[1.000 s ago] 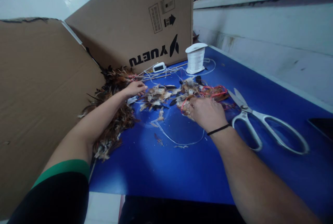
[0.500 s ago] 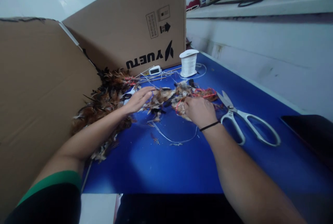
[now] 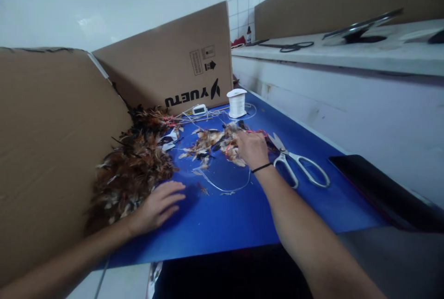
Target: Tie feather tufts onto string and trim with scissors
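Note:
Over the near left part of the blue table (image 3: 208,225) hovers my left hand (image 3: 157,208), its fingers apart and holding nothing, beside a large pile of brown feathers (image 3: 135,165). My right hand (image 3: 253,150) is closed over a smaller heap of tan and white feathers (image 3: 208,140) with pink-red string in it. Its fingertips are hidden from me, so what they pinch cannot be made out. Just right of that hand lie scissors (image 3: 289,154) with pale handles, blades partly open. A loop of clear cord (image 3: 222,189) rests in front of the heap.
A white spool of cord (image 3: 237,103) and a small white device with a display (image 3: 200,109) stand near thin sticks at the back. Cardboard (image 3: 156,63) walls the left and rear. A dark flat object (image 3: 367,188) lies at right, below a white ledge (image 3: 329,53).
My left hand has come away from the feather heap, back toward me and to the left. My right hand stays at the heap. The camera view has shifted.

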`<state>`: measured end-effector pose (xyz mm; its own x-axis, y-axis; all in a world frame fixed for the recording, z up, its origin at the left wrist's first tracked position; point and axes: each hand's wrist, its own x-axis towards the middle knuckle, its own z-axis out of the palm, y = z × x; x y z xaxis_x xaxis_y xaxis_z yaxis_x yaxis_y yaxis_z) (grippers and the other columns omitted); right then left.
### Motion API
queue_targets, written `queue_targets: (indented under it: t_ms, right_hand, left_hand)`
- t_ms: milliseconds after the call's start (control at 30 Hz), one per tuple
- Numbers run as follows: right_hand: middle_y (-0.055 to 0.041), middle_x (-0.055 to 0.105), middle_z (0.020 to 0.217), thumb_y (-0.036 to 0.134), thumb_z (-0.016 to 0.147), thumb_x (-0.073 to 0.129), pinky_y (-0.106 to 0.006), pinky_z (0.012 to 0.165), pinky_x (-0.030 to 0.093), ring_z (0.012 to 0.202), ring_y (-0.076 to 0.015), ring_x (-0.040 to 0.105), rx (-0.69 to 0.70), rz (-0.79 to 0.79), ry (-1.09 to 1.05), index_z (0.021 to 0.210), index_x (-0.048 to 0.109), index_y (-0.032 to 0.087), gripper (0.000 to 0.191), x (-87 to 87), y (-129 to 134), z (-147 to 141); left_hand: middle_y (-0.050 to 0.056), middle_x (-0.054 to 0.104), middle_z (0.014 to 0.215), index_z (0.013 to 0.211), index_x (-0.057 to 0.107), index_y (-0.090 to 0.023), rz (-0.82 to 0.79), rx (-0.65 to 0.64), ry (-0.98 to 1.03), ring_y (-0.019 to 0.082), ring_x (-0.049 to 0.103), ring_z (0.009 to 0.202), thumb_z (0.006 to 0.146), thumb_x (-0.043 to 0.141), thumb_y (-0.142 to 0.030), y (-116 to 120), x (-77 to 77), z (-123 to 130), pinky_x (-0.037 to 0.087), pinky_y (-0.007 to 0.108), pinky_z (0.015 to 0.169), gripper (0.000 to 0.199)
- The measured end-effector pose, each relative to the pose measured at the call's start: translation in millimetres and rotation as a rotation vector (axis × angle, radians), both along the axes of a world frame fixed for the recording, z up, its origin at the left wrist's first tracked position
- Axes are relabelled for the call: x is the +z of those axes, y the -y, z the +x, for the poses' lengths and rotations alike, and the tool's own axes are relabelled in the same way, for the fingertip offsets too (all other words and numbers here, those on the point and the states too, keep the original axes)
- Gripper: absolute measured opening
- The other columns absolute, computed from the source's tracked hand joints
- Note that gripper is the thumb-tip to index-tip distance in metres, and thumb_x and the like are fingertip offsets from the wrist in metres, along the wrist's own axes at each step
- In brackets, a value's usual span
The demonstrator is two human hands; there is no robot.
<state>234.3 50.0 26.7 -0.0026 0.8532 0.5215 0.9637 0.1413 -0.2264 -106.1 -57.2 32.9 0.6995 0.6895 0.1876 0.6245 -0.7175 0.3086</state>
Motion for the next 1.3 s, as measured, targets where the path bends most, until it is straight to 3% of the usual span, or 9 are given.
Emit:
queue_targets:
  t_ms: [100,233,433,633,833,967,1067,1167,1300]
  right_hand:
    - [-0.0127,0.069,0.08,0.028,0.094,0.035,-0.032,0.078,0.03,0.079,-0.0206,0.059,0.01,0.035,0.007,0.095,0.066,0.012,0.035,-3.9,-2,0]
    - [-0.014,0.069,0.085,0.029,0.094,0.036,-0.032,0.079,0.03,0.085,-0.0226,0.058,0.061,0.071,0.056,0.094,0.066,0.012,0.035,-9.4,-4,-1]
    - [-0.0136,0.069,0.085,0.03,0.093,0.036,-0.033,0.079,0.03,0.082,-0.0228,0.058,0.064,0.064,0.077,0.091,0.066,0.012,0.035,-10.1,-3,-3]
    - [-0.0134,0.068,0.084,0.028,0.092,0.037,-0.033,0.08,0.03,0.082,-0.022,0.056,0.081,0.099,0.022,0.088,0.067,0.012,0.034,-5.3,-2,-4]
    - [-0.0124,0.067,0.093,0.019,0.087,0.042,-0.035,0.085,0.028,0.094,-0.0234,0.052,0.139,0.112,-0.073,0.11,0.065,0.016,0.033,-0.8,1,-1]
    - [-0.0122,0.049,0.137,0.017,0.081,0.052,-0.039,0.094,0.025,0.123,-0.0267,0.037,0.182,0.195,-0.079,0.132,0.051,0.022,0.051,1.8,5,-5]
    - [-0.0148,0.061,0.118,0.024,0.087,0.049,-0.041,0.096,0.027,0.116,-0.0265,0.044,0.261,0.151,-0.069,0.116,0.061,0.016,0.033,3.9,3,-10]
    - [-0.0156,0.068,0.095,0.017,0.091,0.041,-0.041,0.093,0.031,0.099,-0.023,0.055,0.25,0.047,-0.166,0.095,0.068,0.011,0.028,5.9,0,-13]
    - [-0.0098,0.056,0.132,0.022,0.082,0.059,-0.037,0.105,0.028,0.128,-0.0217,0.041,0.38,0.19,-0.494,0.113,0.064,0.018,0.032,8.4,0,-22]
  left_hand:
    - [0.001,0.041,0.148,0.139,0.039,-0.043,-0.093,-0.148,-0.209,0.027,0.037,0.137,0.087,0.053,-0.036,33,-5.7,-25,0.021,0.054,0.117,0.054]
    - [0.003,0.028,0.154,0.147,0.023,-0.039,-0.124,-0.1,-0.344,0.028,0.028,0.141,0.09,0.047,-0.04,49,-8.2,-57,0.017,0.054,0.116,0.062]
    - [0.007,0.02,0.157,0.149,0.023,-0.028,-0.105,0.034,-0.373,0.027,0.019,0.144,0.093,0.039,-0.045,23,-17.6,-78,0.019,0.049,0.117,0.061]
    - [0.009,0.031,0.153,0.145,0.035,-0.023,-0.147,0.353,-0.271,0.023,0.034,0.138,0.093,0.037,-0.045,-3,-20.9,-81,0.026,0.044,0.115,0.056]
    - [0.007,0.063,0.125,0.104,0.071,-0.025,-0.228,0.472,0.015,0.026,0.055,0.121,0.081,0.051,-0.057,-19,4.0,-64,0.037,0.047,0.108,0.043]
    - [0.009,0.073,0.085,0.094,0.07,-0.019,-0.489,0.623,0.251,0.026,0.07,0.076,0.075,0.054,-0.065,-27,30.2,-46,0.058,0.043,0.072,0.052]
    - [0.007,0.073,0.085,0.096,0.067,-0.02,-0.471,0.691,0.285,0.022,0.066,0.054,0.061,0.067,-0.065,-46,49.5,-35,0.058,0.04,0.055,0.057]
    - [0.007,0.071,0.107,0.114,0.061,-0.026,-0.371,0.64,0.313,0.029,0.068,0.096,0.054,0.078,-0.055,-74,65.8,-17,0.057,0.042,0.083,0.068]
    - [0.008,0.046,0.144,0.133,0.049,-0.027,-0.232,0.589,0.293,0.03,0.038,0.136,0.064,0.071,-0.054,-108,75.0,33,0.036,0.042,0.109,0.077]
